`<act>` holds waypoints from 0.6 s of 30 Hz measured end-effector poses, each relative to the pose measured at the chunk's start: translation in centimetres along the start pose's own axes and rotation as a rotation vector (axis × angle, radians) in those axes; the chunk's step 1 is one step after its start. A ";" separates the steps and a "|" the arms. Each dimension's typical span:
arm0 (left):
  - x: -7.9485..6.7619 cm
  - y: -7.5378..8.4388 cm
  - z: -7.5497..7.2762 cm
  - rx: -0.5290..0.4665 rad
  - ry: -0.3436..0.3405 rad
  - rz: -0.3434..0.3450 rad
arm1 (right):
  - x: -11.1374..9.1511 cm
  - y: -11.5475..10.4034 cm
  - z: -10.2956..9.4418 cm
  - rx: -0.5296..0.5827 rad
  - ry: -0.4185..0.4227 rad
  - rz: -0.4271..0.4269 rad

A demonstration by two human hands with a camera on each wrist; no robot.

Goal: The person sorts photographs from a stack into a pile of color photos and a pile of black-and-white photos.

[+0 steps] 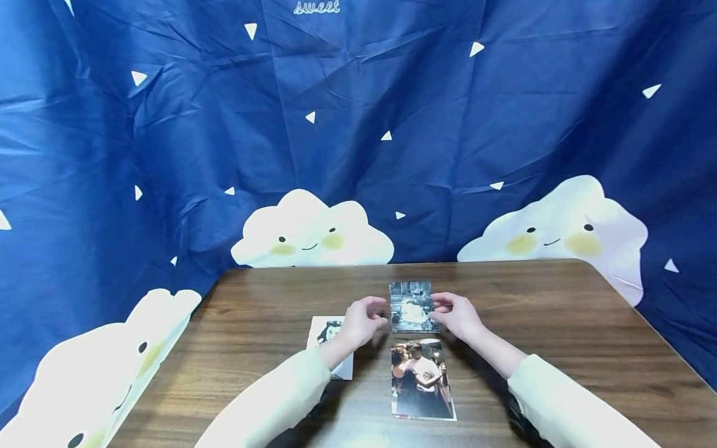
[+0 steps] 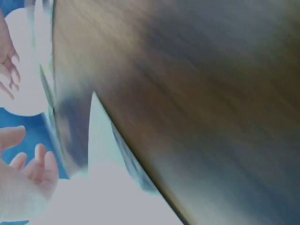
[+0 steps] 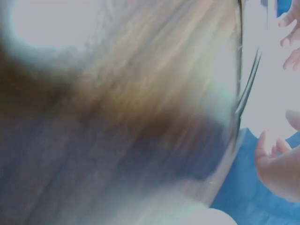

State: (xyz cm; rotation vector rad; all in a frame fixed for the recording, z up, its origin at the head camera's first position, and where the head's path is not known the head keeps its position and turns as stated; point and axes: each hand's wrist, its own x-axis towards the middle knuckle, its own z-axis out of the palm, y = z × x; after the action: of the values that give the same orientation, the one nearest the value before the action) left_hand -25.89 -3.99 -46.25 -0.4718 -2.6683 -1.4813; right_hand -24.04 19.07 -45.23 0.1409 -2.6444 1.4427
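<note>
A black-and-white photo lies on the wooden table between my two hands. My left hand is just left of that photo, its bent fingers and thumb apart. On the other side, my right hand has its fingertips and thumb at the photo's right edge, slightly overlapping it. Directly below is a colour photo of people standing close together. Partly hidden under my left wrist lies a white-bordered picture with a dark figure. Both wrist views show spread, relaxed fingers, the left hand and right hand.
Brown wood grain covers the table, whose far edge meets a blue cloth backdrop with white triangles. Smiling white clouds are printed on the cloth. Both wrist views are blurred and washed out in places.
</note>
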 end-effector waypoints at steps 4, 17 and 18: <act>-1.5 -0.4 -3.1 -0.057 0.013 -0.002 | -1.2 -1.3 0.6 0.010 -0.032 -0.058; -7.8 -3.3 -8.2 -0.015 0.060 0.010 | -4.7 -3.7 5.6 0.213 -0.313 -0.142; -8.2 -3.6 -8.5 0.001 0.057 0.012 | -4.8 -3.8 6.0 0.233 -0.337 -0.128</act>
State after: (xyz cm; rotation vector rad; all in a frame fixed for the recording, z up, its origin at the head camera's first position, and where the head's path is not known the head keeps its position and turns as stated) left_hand -19.97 -14.79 -46.19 -0.4377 -2.6174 -1.4678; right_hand -19.12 12.06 -46.03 0.6146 -2.6381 1.8165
